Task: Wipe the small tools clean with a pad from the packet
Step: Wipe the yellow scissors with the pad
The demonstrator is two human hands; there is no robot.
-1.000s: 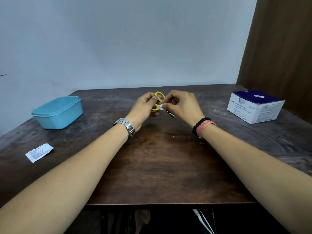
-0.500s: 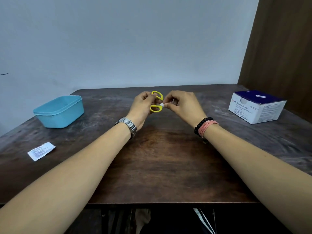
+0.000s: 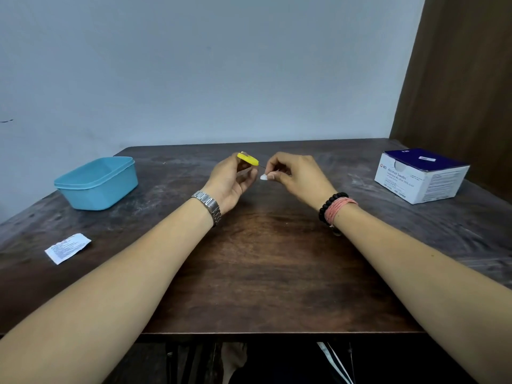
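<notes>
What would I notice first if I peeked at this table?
Two hands meet above the middle of the table: the left hand holds yellow scissors, and the right hand pinches a small white pad. A blue tub sits far left, a box of swabs far right.

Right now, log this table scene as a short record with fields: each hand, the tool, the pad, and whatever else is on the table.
left hand: grips the yellow-handled scissors, held above the table
right hand: pinches a small white pad at its fingertips
pad and tool: the pad sits close to the scissors' thin metal end; contact cannot be told
far left: blue plastic container
near left: opened white packet, lying flat
far right: box of alcohol swabs
</notes>
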